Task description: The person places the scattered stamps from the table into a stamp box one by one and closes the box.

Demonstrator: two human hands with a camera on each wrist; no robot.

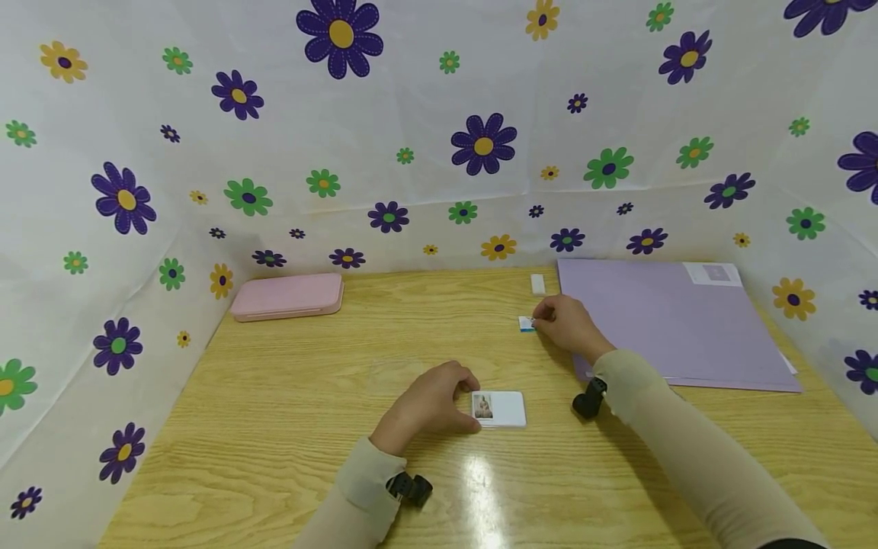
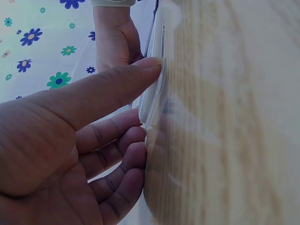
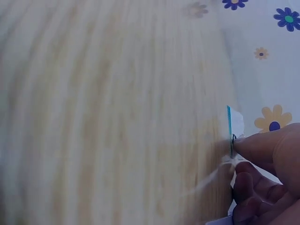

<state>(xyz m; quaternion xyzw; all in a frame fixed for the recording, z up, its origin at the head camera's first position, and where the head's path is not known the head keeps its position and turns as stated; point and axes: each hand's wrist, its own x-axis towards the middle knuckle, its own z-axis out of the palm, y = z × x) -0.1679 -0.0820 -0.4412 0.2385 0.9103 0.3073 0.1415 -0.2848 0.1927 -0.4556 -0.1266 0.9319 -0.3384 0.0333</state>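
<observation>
On the table in front of me lies a flat white rectangular card-like piece (image 1: 507,409) with a small printed picture at its left end. My left hand (image 1: 432,404) holds it at that end, thumb on the near edge and fingers at the far one. The left wrist view shows the thumb (image 2: 136,72) against its edge. Farther off to the right, my right hand (image 1: 568,324) pinches a small flat white-and-blue piece (image 1: 526,324) at its right side, low over the table. Fingertips hide part of that piece, and its exact kind cannot be told.
A pink case (image 1: 288,296) lies at the back left. A large lilac folder (image 1: 658,328) with a white label covers the right side, partly beneath the right forearm. Behind the right hand is a small white block (image 1: 538,284). A faint clear sheet (image 1: 396,372) lies left of centre.
</observation>
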